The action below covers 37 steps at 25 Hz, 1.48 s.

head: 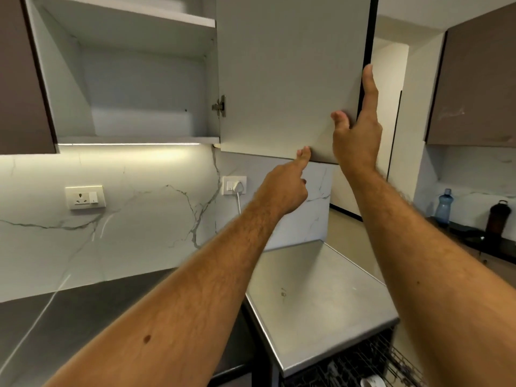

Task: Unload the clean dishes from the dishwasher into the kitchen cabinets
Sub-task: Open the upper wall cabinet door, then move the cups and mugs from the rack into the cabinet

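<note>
A kitchen corner with a white marble-look wall (134,219), two wall sockets (85,197) and a lit strip under the upper cabinets. The dark surface (83,317) runs along the wall on the left; a paler steel surface (315,297) juts forward at the middle, and its front edge overhangs the dishwasher rack (368,367) at the bottom right, where a white cup (372,382) lies among the black wires.

Overhead, the cabinet (134,88) stands open, its lower shelf bare and a second shelf above it. Its pale door (287,74) swings out to the right on a metal hinge (220,106), the free edge pointing toward the doorway beyond. There is open room below the door down to the steel surface and to the right of the door's edge.

The right hand (356,135) is at the door's free edge near its lower corner: the index finger lies straight up along the dark edge, the thumb presses on the inner face, and the other fingers are hidden behind the door, so the grip looks like a pinch on the edge. The left hand (284,185) is raised just below the door's bottom edge, index finger out and touching that edge, the remaining fingers curled, holding nothing.

The dishes are far below both hands, in the rack. On the far right ledge stand a blue bottle (444,205) and a dark bottle (498,219).
</note>
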Each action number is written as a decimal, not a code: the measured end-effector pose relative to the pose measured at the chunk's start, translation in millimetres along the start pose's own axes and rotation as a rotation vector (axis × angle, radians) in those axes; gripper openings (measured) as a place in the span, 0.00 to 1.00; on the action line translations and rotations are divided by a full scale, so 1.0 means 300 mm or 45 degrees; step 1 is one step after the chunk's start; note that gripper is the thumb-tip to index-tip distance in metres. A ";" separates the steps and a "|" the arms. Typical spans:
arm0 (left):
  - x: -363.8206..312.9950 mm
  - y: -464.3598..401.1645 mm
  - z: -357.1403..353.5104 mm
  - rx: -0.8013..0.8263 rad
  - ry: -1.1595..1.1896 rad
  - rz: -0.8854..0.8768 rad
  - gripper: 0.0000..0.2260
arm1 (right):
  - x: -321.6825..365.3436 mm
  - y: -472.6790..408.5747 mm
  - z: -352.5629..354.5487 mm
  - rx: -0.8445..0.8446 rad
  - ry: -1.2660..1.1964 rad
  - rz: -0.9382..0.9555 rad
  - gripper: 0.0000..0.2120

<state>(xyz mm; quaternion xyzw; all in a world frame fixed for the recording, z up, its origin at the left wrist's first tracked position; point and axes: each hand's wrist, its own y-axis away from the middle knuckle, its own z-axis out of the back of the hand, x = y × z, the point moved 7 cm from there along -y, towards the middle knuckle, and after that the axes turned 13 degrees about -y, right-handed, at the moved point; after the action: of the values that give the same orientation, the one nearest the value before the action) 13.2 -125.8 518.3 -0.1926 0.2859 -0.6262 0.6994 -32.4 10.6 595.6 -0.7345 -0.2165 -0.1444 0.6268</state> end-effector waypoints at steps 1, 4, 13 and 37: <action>-0.005 0.002 0.006 0.030 -0.043 -0.013 0.31 | -0.003 0.009 0.000 0.037 -0.011 -0.023 0.38; -0.049 0.022 0.005 0.118 -0.168 -0.097 0.34 | 0.003 0.033 0.000 0.114 0.013 -0.059 0.41; -0.050 0.237 -0.087 0.246 -0.169 -0.277 0.33 | -0.067 0.268 0.099 0.252 0.549 -0.239 0.46; -0.302 1.116 -0.863 0.908 0.102 -0.428 0.31 | -0.425 1.460 0.944 0.934 1.238 -1.081 0.24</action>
<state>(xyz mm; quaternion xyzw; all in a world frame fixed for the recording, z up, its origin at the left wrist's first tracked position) 98.9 33.9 125.2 0.0429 0.0423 -0.7991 0.5982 59.1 218.8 109.2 -0.1844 -0.2140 -0.6016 0.7472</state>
